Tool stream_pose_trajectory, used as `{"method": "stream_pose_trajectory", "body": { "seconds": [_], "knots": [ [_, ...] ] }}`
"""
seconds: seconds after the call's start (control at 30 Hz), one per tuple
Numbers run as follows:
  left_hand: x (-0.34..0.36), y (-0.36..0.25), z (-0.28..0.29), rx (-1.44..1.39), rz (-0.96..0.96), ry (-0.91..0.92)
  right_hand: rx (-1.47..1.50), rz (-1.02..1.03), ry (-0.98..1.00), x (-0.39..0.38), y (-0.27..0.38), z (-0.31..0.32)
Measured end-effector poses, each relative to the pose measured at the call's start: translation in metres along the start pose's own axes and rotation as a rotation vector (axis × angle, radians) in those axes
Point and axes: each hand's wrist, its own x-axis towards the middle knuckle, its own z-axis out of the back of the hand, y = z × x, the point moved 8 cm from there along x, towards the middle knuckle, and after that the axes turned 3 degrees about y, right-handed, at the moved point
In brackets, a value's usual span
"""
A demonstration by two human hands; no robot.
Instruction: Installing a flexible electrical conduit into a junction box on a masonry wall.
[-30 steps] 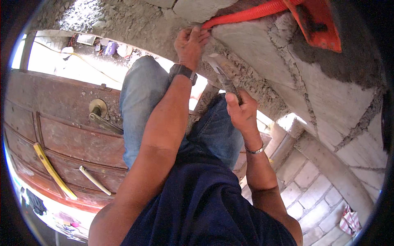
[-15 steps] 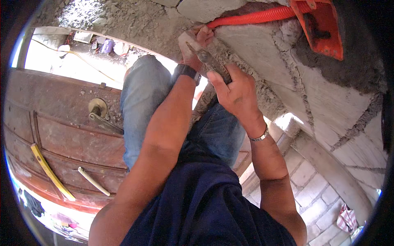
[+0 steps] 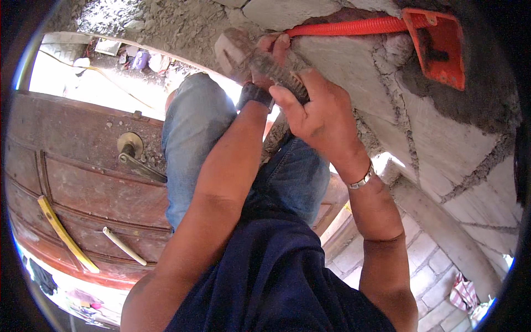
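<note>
My right hand (image 3: 326, 113) is closed around the dark ribbed handle of a mortar-caked hand tool (image 3: 235, 52) that looks like a trowel. Its broad grey end points up and left, across my left hand (image 3: 271, 52). That tool hides much of the left hand. Two left fingers show, stretched up against the rough masonry beside the near end of a red corrugated conduit (image 3: 348, 26). Whether they touch the conduit I cannot tell. The conduit runs right into an open red electrical box (image 3: 440, 52) set in the wall, with dark mortar around it.
A wooden door (image 3: 105, 188) with a brass lever handle (image 3: 131, 146) lies under and left of my legs. On it are a yellow strip (image 3: 66, 235) and a short pale tube (image 3: 124, 246). Cracked block wall (image 3: 442, 149) rises at right. A checked cloth (image 3: 464, 293) sits lower right.
My right hand has moved up slightly and turned the tool. Its broad grey face now shows over my left hand, where a narrow pointed part showed before.
</note>
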Motion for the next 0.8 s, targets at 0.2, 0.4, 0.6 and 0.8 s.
{"method": "stream_pose_trajectory", "body": {
  "seconds": [0.2, 0.4, 0.6, 0.8],
  "knots": [
    [-0.015, 0.032, -0.016, -1.134, 0.414, 0.127, -0.247, -0.155, 0.165, 0.017, -0.014, -0.001],
    [-0.013, 0.035, -0.024, -1.084, 0.344, -0.035, -0.025, 0.05, -0.033, 0.018, -0.001, 0.014],
    [-0.004, 0.05, 0.004, 0.204, 0.032, 0.193, -0.021, 0.115, 0.007, 0.021, 0.029, 0.018],
    [-0.02, 0.035, -0.021, 0.877, 0.314, 0.427, -0.438, -0.213, 0.231, 0.009, -0.052, 0.005]
  ]
}}
